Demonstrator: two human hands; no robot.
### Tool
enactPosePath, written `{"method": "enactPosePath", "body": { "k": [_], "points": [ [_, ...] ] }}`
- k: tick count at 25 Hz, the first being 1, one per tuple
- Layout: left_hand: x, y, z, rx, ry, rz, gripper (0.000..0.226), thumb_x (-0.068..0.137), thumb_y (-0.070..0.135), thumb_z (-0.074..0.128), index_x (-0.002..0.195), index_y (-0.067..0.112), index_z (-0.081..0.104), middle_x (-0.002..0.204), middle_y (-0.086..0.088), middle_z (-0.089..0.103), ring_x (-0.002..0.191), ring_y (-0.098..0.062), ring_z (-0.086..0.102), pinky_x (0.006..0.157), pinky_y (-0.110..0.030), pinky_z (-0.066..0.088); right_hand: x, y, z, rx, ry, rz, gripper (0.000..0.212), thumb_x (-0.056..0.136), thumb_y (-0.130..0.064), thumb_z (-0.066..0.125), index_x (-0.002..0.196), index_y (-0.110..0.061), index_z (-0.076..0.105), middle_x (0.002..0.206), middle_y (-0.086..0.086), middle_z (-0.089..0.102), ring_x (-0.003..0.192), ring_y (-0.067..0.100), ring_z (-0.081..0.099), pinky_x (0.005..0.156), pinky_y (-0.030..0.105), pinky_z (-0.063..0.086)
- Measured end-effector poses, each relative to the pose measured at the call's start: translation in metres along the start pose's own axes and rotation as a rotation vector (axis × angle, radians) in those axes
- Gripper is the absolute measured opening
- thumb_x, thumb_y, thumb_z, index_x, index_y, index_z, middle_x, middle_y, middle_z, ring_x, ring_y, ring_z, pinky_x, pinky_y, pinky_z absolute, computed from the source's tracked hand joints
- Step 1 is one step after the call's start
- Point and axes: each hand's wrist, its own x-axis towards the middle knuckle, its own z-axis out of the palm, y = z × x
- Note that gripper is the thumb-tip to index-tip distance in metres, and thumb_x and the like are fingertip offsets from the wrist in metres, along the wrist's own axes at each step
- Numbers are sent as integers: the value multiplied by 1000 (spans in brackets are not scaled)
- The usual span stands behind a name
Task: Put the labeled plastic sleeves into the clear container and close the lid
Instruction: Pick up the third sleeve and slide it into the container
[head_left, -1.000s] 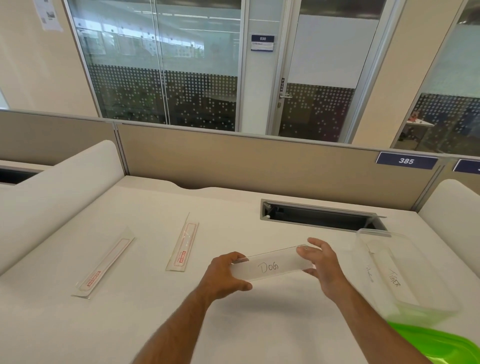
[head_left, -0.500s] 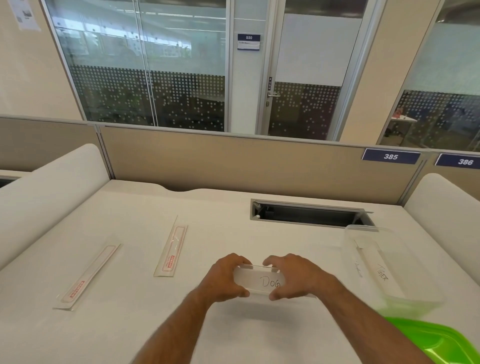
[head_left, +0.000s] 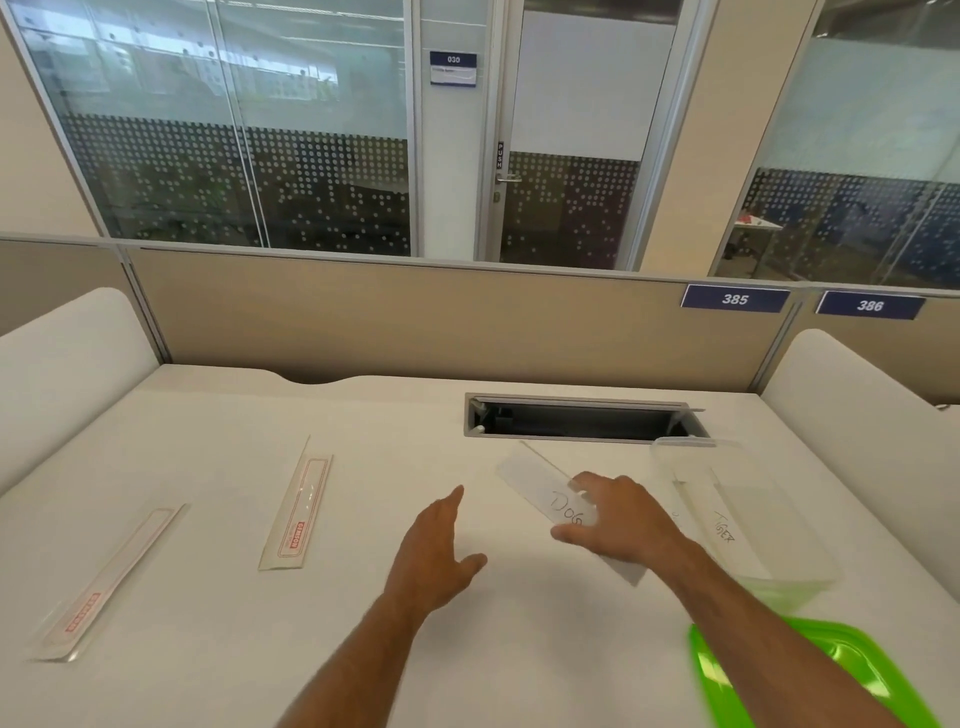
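My right hand (head_left: 621, 519) grips a clear plastic sleeve marked "DOG" (head_left: 540, 488) above the desk, its long axis running from far left to near right, just left of the clear container (head_left: 810, 566). Inside the container lies a sleeve marked "TIGER" (head_left: 723, 525) and another whose writing I cannot read. The green lid (head_left: 841, 670) lies off the container at the near right, partly under my right forearm. My left hand (head_left: 434, 551) hovers empty with fingers apart, left of the "DOG" sleeve. Two sleeves with red print rest on the desk, one left of centre (head_left: 298, 512) and one at the far left (head_left: 106, 582).
A white desk (head_left: 218, 649) is bounded by a beige partition (head_left: 415, 322) at the back and white padded dividers on both sides. An open cable slot (head_left: 582, 418) is set into the desk behind the container.
My left hand has let go of the "DOG" sleeve and drawn away to the left. My right hand has turned the sleeve and carried it right, toward the container.
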Motion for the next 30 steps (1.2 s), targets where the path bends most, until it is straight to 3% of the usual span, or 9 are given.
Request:
{"method": "enactPosePath", "body": {
  "k": [4, 8, 11, 13, 17, 21, 26, 30],
  "points": [
    [1, -17, 20, 191, -9, 56, 88, 88, 59, 58, 156, 23, 14, 163, 3, 22, 151, -18, 14, 123, -37, 16, 8, 39, -33, 80, 220, 176, 71, 61, -66, 73, 120, -29, 61, 112, 3, 71, 98, 26, 65, 76, 32, 51],
    [3, -34, 40, 350, -54, 36, 91, 88, 72, 38, 156, 20, 9, 166, -1, 10, 152, -19, 2, 123, -43, 4, 15, 84, -59, 70, 345, 347, 67, 65, -66, 74, 113, -20, 63, 105, 9, 71, 90, 30, 65, 62, 31, 45],
    [6, -40, 50, 423, -15, 43, 95, 85, 79, 23, 156, 16, 17, 165, -5, 12, 152, -24, 5, 122, -47, 2, 14, 111, -63, 35, 381, 471, 70, 64, -64, 75, 114, -17, 63, 105, 10, 70, 92, 34, 64, 61, 31, 42],
    [6, -41, 53, 467, 19, 69, 96, 83, 80, 18, 153, 14, 29, 163, -8, 23, 151, -27, 16, 121, -50, 5, 12, 123, -58, 16, 361, 551, 66, 62, -63, 76, 107, -15, 63, 97, 9, 68, 88, 35, 63, 62, 30, 43],
    [8, -42, 55, 522, 8, 79, 93, 86, 80, 18, 148, 16, 41, 157, -9, 36, 146, -28, 32, 116, -49, 2, 11, 141, -48, -2, 280, 659, 48, 60, -52, 78, 83, -15, 55, 67, -2, 49, 66, 28, 54, 48, 24, 34],
    [13, -42, 55, 505, 43, 71, 92, 84, 83, 20, 150, 20, 37, 159, -6, 32, 148, -25, 27, 116, -45, -9, 16, 152, -37, -44, 188, 719, 36, 60, -37, 76, 75, -15, 52, 68, 1, 54, 62, 26, 55, 49, 24, 38],
    [14, -43, 56, 518, 61, 71, 96, 82, 85, 13, 155, 24, 23, 164, -3, 17, 152, -22, 11, 117, -46, -12, 22, 163, -22, -61, 110, 754, 36, 62, -37, 78, 73, -14, 52, 67, 3, 55, 56, 22, 52, 47, 24, 37],
    [13, -41, 55, 518, 71, 63, 93, 84, 84, 18, 152, 22, 32, 161, -4, 27, 150, -23, 20, 116, -46, -10, 22, 171, -11, -71, 53, 764, 40, 62, -39, 80, 80, -14, 54, 69, 3, 55, 62, 25, 55, 52, 27, 43]
  ]
}}
